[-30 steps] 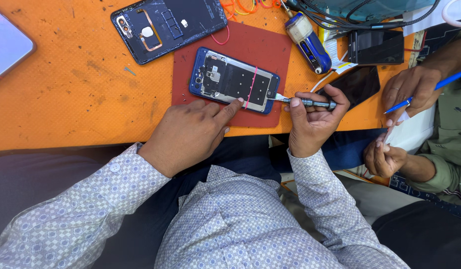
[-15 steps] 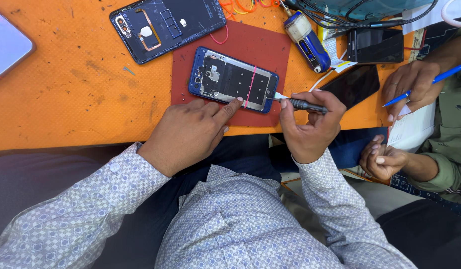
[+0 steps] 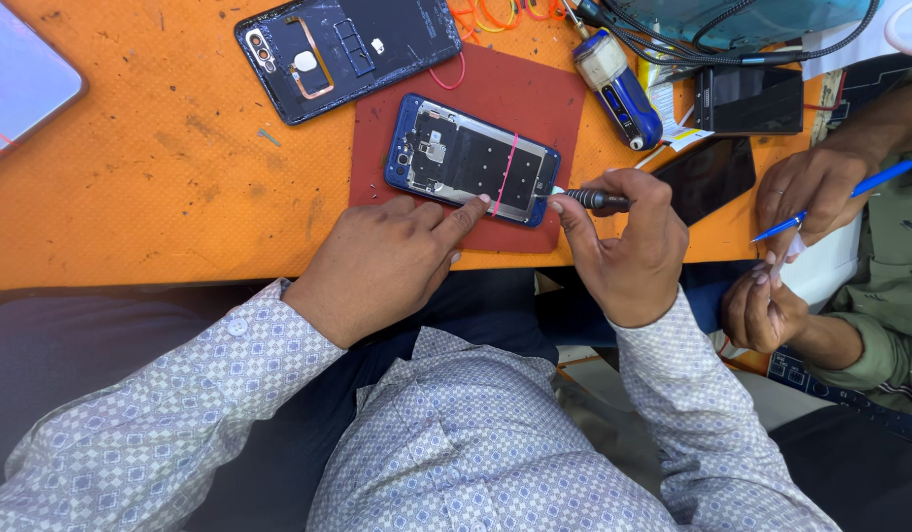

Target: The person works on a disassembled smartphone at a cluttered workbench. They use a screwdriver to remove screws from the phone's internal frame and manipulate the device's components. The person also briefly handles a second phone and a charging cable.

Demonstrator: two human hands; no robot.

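An opened blue phone (image 3: 472,160), back cover removed and inner plates exposed, is laid flat on the red mat (image 3: 515,84). A dark-handled screwdriver (image 3: 592,199) is held level at the phone's lower right corner.

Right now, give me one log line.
left hand: steadies opened blue phone | right hand: screwdriver tip at phone's end | red mat under phone

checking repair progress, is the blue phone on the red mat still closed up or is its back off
Back off: the blue phone lies flat on the red mat with bare internals showing.
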